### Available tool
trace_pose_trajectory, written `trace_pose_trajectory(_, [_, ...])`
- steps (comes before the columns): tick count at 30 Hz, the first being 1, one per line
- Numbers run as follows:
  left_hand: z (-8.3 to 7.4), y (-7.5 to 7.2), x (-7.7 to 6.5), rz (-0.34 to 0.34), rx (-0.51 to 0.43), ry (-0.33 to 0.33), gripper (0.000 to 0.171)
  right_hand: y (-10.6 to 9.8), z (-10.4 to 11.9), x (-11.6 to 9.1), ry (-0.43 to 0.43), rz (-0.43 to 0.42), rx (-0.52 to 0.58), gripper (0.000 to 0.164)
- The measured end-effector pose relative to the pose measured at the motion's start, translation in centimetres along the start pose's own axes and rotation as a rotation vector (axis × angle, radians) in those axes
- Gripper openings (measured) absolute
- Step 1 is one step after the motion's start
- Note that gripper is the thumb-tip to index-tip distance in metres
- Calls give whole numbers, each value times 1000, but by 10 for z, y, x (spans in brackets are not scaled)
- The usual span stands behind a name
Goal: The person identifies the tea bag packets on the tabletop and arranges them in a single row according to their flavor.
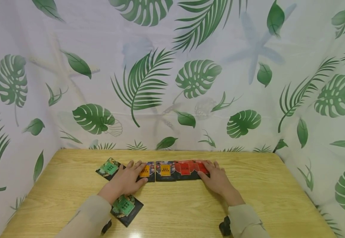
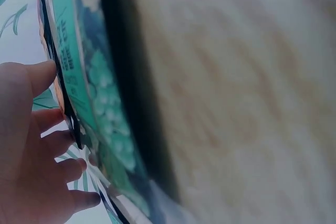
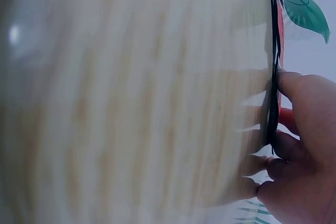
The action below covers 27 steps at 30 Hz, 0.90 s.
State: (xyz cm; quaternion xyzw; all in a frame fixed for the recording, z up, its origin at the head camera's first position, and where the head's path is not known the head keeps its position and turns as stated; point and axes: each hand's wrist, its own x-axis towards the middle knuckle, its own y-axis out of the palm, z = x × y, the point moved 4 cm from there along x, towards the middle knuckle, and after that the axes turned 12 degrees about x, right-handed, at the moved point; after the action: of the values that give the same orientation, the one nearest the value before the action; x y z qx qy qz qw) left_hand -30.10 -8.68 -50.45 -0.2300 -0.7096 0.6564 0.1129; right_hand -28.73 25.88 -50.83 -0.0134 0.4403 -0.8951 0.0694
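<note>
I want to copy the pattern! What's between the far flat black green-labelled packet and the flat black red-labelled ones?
Two flat, dark, orange-labelled packets, side by side; the left grip partly covers one. The head view shows this.

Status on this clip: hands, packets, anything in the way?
Left hand on orange-labelled packet, right hand on red-labelled packet, opposite row ends. Far green-labelled packet and near green-labelled packet both askew. No obstruction seen.
</note>
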Motion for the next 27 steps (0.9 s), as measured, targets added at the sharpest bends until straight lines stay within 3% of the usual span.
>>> trace_pose_trajectory(27, [0,-1,7,1,-21,21,68,1,-3,0,1,0,2,63])
